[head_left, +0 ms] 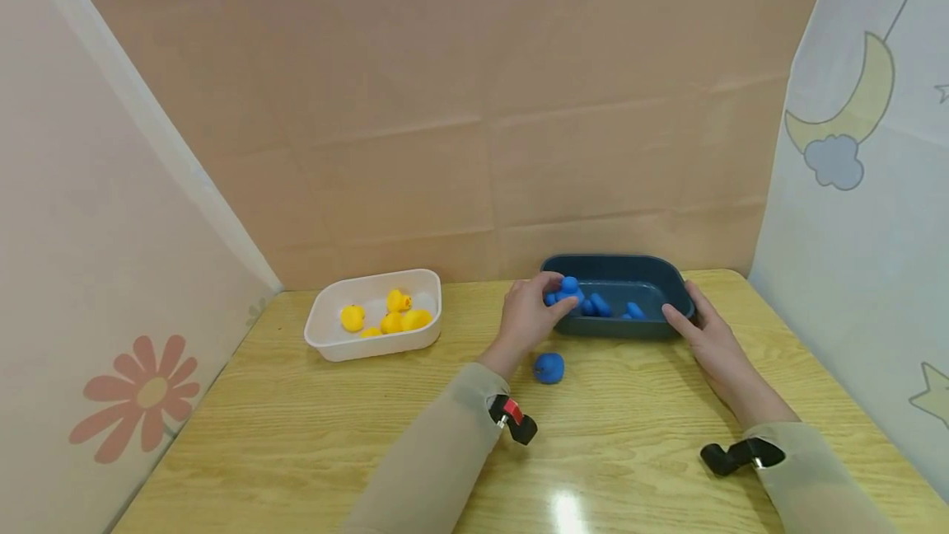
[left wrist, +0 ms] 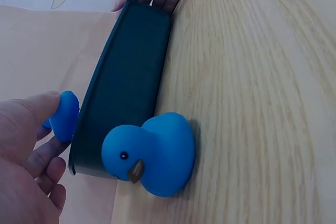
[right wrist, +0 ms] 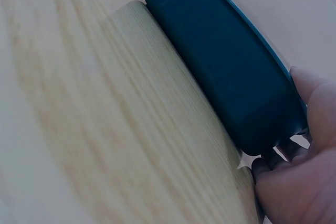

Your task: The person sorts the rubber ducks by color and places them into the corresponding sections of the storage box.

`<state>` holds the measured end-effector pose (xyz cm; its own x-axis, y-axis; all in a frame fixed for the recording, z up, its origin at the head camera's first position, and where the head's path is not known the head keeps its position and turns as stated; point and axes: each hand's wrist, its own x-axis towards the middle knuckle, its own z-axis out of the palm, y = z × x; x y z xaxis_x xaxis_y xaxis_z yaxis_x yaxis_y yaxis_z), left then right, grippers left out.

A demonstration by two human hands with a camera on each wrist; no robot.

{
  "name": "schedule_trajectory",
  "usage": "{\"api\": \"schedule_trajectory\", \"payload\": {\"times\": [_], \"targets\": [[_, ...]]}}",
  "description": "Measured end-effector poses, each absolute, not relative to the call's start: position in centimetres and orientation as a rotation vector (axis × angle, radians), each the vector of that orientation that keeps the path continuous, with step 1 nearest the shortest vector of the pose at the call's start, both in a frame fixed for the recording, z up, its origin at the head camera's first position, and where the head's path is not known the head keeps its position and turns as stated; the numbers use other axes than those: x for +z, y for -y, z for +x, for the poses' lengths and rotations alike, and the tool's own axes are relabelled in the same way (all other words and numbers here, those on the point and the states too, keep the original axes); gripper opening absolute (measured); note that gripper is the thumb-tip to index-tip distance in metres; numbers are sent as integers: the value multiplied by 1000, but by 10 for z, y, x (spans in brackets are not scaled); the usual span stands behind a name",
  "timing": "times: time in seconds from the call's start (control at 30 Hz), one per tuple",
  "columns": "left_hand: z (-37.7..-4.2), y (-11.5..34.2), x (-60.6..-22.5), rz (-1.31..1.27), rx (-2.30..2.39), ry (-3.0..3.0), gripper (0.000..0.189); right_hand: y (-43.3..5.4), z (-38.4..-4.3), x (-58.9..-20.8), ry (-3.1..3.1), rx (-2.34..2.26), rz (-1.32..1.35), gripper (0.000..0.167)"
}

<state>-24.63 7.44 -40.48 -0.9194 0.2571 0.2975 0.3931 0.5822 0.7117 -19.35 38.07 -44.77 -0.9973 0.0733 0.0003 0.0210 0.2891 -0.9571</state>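
Note:
Between thumb and fingers, my left hand (head_left: 528,313) pinches a blue rubber duck (head_left: 569,290) at the left end of the dark teal tray (head_left: 615,328). Several blue ducks (head_left: 600,304) lie inside that tray. My right hand (head_left: 708,340) grips the tray's right end, its thumb over the rim and its fingers along the outside, as the right wrist view shows. Another blue duck (head_left: 549,368) sits upright on the table in front of the tray; in the left wrist view this duck (left wrist: 152,153) shows its dark eye and brownish beak.
A white tray (head_left: 374,348) holding several yellow rubber ducks (head_left: 393,321) stands to the left on the wooden table (head_left: 296,427). Brown paper (head_left: 474,105) hangs behind the table, with printed panels (head_left: 853,229) at both sides.

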Motion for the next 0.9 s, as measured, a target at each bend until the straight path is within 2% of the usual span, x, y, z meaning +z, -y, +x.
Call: {"api": "schedule_trajectory", "payload": {"times": [0.9], "targets": [[-244, -71, -402, -520, -1181, 2613, 42, -379, -193, -446, 2468, 1866, -62, 97]]}}
